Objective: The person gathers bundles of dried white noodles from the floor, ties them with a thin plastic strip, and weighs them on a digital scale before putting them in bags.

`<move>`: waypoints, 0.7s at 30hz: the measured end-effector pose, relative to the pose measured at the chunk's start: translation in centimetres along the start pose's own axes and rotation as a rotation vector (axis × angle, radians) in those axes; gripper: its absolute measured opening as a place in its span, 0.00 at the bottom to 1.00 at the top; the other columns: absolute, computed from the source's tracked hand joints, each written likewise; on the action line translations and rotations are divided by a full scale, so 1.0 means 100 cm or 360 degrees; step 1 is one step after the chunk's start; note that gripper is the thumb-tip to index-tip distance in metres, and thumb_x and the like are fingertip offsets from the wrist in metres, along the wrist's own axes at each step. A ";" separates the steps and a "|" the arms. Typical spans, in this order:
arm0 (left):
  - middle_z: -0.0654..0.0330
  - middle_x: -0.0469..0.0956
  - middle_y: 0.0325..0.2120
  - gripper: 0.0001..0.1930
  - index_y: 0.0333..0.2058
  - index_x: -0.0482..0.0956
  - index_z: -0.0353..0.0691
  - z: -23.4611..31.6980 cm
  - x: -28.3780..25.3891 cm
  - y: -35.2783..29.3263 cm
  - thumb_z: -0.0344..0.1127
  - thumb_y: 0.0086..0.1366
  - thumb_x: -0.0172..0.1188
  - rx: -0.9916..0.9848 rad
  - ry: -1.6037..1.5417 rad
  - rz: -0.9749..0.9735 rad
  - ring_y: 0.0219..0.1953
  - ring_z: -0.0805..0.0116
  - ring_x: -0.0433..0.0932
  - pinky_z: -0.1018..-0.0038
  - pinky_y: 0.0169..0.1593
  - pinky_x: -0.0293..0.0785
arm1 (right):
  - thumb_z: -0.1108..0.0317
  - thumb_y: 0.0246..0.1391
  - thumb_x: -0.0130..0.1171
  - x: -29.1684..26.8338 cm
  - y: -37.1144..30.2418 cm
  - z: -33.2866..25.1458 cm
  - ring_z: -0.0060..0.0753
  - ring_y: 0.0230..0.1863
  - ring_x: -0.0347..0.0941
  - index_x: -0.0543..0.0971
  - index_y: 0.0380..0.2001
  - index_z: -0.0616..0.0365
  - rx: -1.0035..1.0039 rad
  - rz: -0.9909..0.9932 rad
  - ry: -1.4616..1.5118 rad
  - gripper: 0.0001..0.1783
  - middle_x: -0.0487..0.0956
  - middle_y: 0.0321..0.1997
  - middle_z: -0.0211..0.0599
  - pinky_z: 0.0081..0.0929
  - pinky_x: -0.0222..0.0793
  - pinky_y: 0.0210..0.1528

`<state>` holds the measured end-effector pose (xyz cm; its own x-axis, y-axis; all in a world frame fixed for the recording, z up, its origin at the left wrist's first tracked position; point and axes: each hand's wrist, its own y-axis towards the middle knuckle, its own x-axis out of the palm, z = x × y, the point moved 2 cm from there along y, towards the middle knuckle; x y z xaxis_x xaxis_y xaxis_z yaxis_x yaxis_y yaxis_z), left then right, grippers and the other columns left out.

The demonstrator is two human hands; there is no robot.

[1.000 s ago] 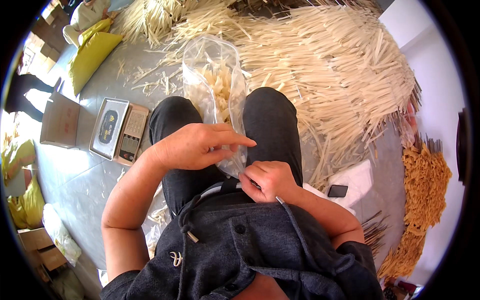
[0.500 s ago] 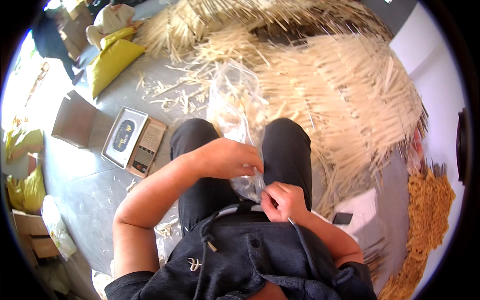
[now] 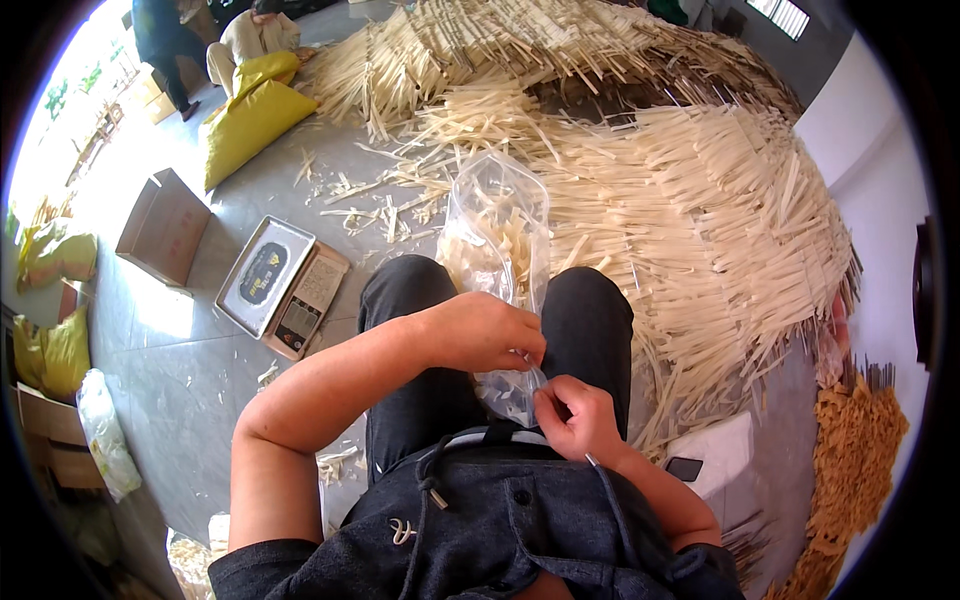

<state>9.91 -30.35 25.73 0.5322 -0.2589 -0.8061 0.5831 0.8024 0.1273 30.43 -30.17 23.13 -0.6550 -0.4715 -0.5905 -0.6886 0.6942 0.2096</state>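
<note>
hands meet over the lap: the left hand (image 3: 485, 330) is curled shut, fingertips pinching the near end of a clear plastic bag (image 3: 497, 250), and the right hand (image 3: 575, 418) is closed too, thumb and forefinger gripping the same bunched end just beside the left. the bag lies lengthwise between the knees of the black trousers (image 3: 590, 320), its far end reaching out toward the floor (image 3: 190, 370), and it is part filled with pale thin sticks (image 3: 500, 245). a big heap of loose sticks (image 3: 700, 200) covers the floor ahead and toward the right edge. on the floor near the left knee sits a flat weighing scale (image 3: 280, 285), with an open cardboard box (image 3: 165, 225) further toward the left edge and a yellow sack (image 3: 250, 115) toward the far left corner. a white block (image 3: 715, 465) with a small dark phone (image 3: 683, 468) on it stands beside the right elbow. an orange-brown pile (image 3: 855, 470) lies at the right edge.
</note>
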 end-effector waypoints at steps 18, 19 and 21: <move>0.59 0.72 0.36 0.12 0.36 0.77 0.45 0.040 0.020 -0.030 0.37 0.54 0.67 -0.0227 0.0017 0.0764 0.26 0.60 0.77 0.69 0.30 0.76 | 0.71 0.52 0.59 -0.008 -0.005 0.006 0.26 0.16 0.69 0.75 0.21 0.63 0.0375 -0.0332 0.0206 0.09 0.74 0.17 0.38 0.26 0.64 0.22; 0.61 0.72 0.33 0.11 0.33 0.76 0.45 0.046 0.031 -0.034 0.38 0.54 0.67 -0.0220 -0.0015 0.0687 0.25 0.61 0.77 0.69 0.29 0.75 | 0.71 0.53 0.59 -0.008 -0.005 0.007 0.21 0.18 0.67 0.75 0.22 0.64 0.0427 -0.0315 0.0313 0.09 0.74 0.17 0.34 0.24 0.63 0.23; 0.63 0.72 0.26 0.11 0.28 0.75 0.44 0.056 0.052 -0.040 0.42 0.54 0.67 -0.0161 0.0052 0.0639 0.23 0.64 0.77 0.71 0.25 0.74 | 0.72 0.54 0.58 -0.005 0.001 0.007 0.12 0.20 0.65 0.77 0.23 0.65 0.0520 -0.0297 0.0537 0.09 0.73 0.17 0.27 0.19 0.62 0.23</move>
<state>13.77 -37.94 24.27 0.6844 0.1012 -0.7221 0.2690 0.8854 0.3791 30.92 -29.47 22.90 -0.6313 -0.7158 -0.2984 -0.7056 0.6898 -0.1620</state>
